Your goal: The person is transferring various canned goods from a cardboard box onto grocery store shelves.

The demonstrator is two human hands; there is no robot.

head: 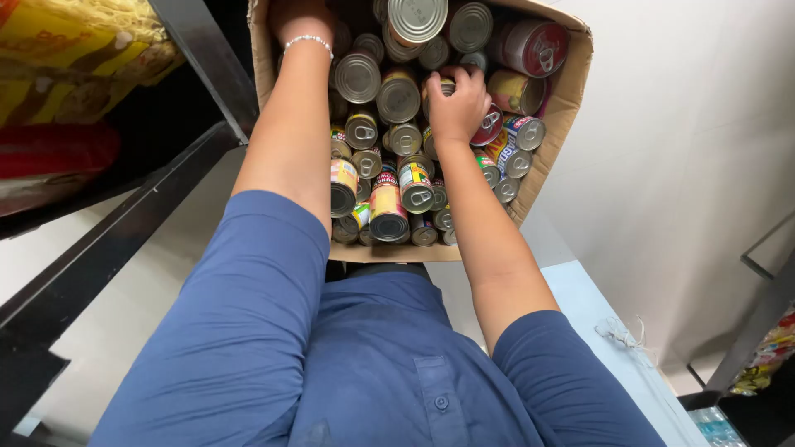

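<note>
A cardboard box (565,106) filled with several tin cans lies in front of me, most showing their pull-tab lids. My right hand (457,106) reaches into the middle of the box, its fingers curled around the top of one can (445,86) beside a red-labelled can (489,126). My left hand (296,15), with a beaded bracelet (307,40) on the wrist, is at the box's left inner wall near the top edge of the view. Its fingers are cut off by the frame. Both forearms stretch over the cans from my blue shirt sleeves.
A black metal shelf frame (195,69) runs along the left, with yellow packets (73,55) and a red pack (51,151) on it. A light blue surface (598,329) lies below the box on the right. Another black frame (755,324) stands at the right edge.
</note>
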